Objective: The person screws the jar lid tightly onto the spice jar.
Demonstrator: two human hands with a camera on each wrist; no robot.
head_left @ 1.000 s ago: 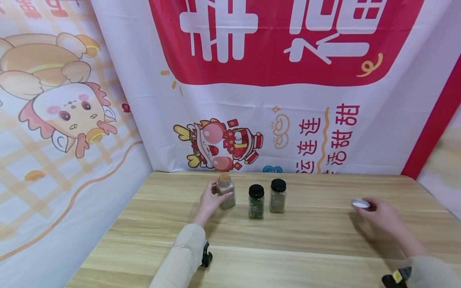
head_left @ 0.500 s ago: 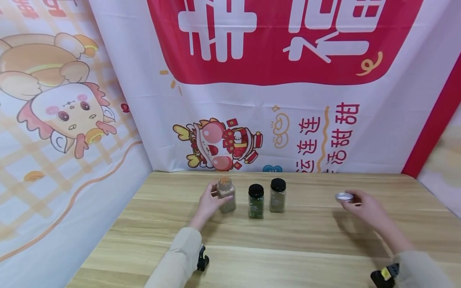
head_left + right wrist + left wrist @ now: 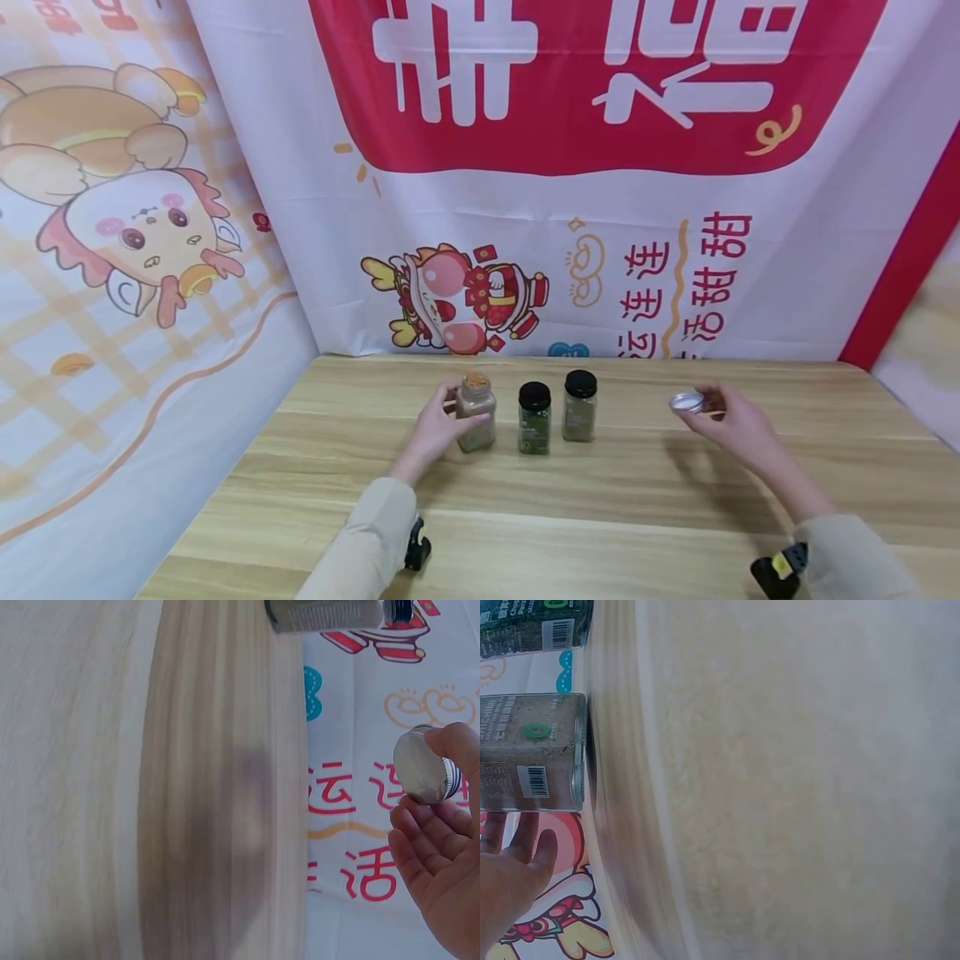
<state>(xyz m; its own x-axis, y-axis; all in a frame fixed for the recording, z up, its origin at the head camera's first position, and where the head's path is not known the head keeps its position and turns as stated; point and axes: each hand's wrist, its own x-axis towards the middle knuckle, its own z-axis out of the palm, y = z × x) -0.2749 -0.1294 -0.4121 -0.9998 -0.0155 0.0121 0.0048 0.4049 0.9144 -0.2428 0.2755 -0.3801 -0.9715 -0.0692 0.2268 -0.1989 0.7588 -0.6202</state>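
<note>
My left hand (image 3: 437, 429) grips a square glass spice jar (image 3: 474, 406) with grey-brown powder in it and an orange-brown top at its uncapped neck. In the left wrist view the jar (image 3: 555, 754) shows a barcode and a green mark, with fingertips (image 3: 544, 851) along its side. Out to the right, my right hand (image 3: 735, 429) pinches a round silver lid (image 3: 686, 403) by its edge, above the table. The right wrist view shows this lid (image 3: 420, 769) tilted between thumb and fingers, its flat face toward the camera.
Two black-capped spice jars stand between the hands: a green-filled jar (image 3: 534, 425) and, slightly behind it, a brownish jar (image 3: 579, 412). The wooden table (image 3: 570, 500) ends at a printed white and red cloth (image 3: 450, 200) hanging behind.
My right hand has moved left with the lid, toward the jars. My left hand and its jar have shifted slightly right and nearer to me. The two capped jars have stayed put.
</note>
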